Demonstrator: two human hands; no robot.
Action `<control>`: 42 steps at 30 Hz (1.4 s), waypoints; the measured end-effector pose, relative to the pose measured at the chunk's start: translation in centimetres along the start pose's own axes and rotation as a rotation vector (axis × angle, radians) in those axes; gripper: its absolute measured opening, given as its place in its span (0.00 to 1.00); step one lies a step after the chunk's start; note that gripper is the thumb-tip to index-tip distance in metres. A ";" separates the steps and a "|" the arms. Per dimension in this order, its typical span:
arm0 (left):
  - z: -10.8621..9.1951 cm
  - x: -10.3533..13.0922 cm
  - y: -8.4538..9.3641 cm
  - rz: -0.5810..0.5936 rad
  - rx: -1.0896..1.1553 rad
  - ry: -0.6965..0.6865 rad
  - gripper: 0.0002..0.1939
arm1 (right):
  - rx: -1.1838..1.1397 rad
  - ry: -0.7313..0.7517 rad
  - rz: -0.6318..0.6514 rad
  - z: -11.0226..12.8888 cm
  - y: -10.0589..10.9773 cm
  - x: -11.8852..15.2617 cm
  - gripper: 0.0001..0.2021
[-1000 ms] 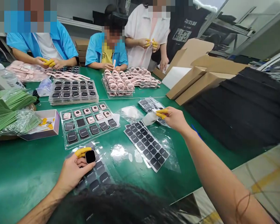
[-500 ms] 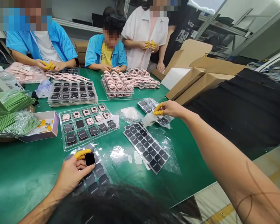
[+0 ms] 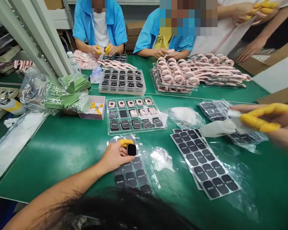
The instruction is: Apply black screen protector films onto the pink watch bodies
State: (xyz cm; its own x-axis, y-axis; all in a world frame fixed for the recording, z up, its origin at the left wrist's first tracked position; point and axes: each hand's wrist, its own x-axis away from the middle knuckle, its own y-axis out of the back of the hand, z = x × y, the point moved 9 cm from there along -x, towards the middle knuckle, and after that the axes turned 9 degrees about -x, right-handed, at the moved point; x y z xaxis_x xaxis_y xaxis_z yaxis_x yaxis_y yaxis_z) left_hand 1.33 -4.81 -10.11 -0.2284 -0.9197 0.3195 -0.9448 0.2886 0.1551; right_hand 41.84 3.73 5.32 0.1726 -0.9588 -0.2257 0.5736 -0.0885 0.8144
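Item: watch case [image 3: 132, 149], pinched in my left hand [image 3: 115, 155]; my right hand [image 3: 268, 119] (pinching white wipe [image 3: 217, 128]) well right of it.

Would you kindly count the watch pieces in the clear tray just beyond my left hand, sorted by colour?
Pink watch pieces: 8
Black watch pieces: 6
Dark flat slot, unclear whether filled: 1
Total: 14 sure pieces, in the 15 slots of the clear tray.
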 end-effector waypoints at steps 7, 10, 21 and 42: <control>0.0 0.2 -0.5 0.037 0.024 -0.017 0.29 | -0.428 0.446 0.110 18.4 -19.7 5.2 0.08; 0.3 0.1 -0.4 0.031 0.083 0.010 0.30 | -0.416 0.482 0.093 19.3 -21.4 5.5 0.10; 0.8 0.0 -0.4 0.019 0.056 0.044 0.30 | -0.367 0.469 0.050 17.7 -21.0 5.4 0.03; 0.7 0.3 -0.1 -0.050 0.057 0.113 0.30 | -0.324 0.339 -0.142 16.2 -20.1 5.0 0.07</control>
State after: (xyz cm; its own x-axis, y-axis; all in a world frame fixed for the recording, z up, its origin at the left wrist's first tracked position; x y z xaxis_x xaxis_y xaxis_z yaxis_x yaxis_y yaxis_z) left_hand 1.15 -5.31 -10.64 -0.1559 -0.8957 0.4163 -0.9668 0.2247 0.1214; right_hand 18.17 -3.69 -3.52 0.2949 -0.7965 -0.5278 0.8206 -0.0718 0.5669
